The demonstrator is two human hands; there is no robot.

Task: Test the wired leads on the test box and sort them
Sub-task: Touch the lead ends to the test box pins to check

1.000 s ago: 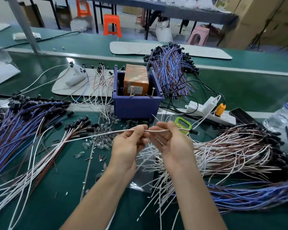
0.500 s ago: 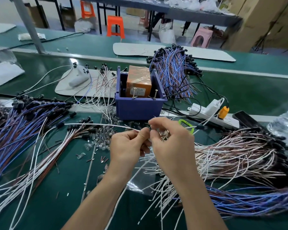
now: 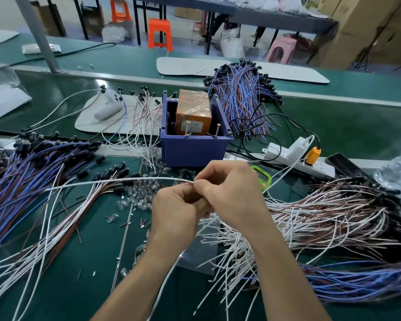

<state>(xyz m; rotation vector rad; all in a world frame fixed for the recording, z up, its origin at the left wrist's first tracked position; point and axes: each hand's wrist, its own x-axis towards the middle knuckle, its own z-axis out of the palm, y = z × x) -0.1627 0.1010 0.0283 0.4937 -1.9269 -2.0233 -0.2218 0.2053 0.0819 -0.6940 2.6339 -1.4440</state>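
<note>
A: Hands?
B: Left hand (image 3: 176, 212) and right hand (image 3: 229, 195), touching, both pinching one white lead (image 3: 116, 181).
A: Lead, position?
B: Runs from the fingers toward 9 o'clock, above the table (image 3: 79, 286).
A: Test box?
B: Blue box (image 3: 192, 147), 12 o'clock of the hands, near.

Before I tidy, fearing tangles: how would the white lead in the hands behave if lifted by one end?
Probably floppy: the white lead arcs and droops away from the left hand and right hand. Likely light: a fingertip pinch carries it. May snag the wires beneath.
</note>
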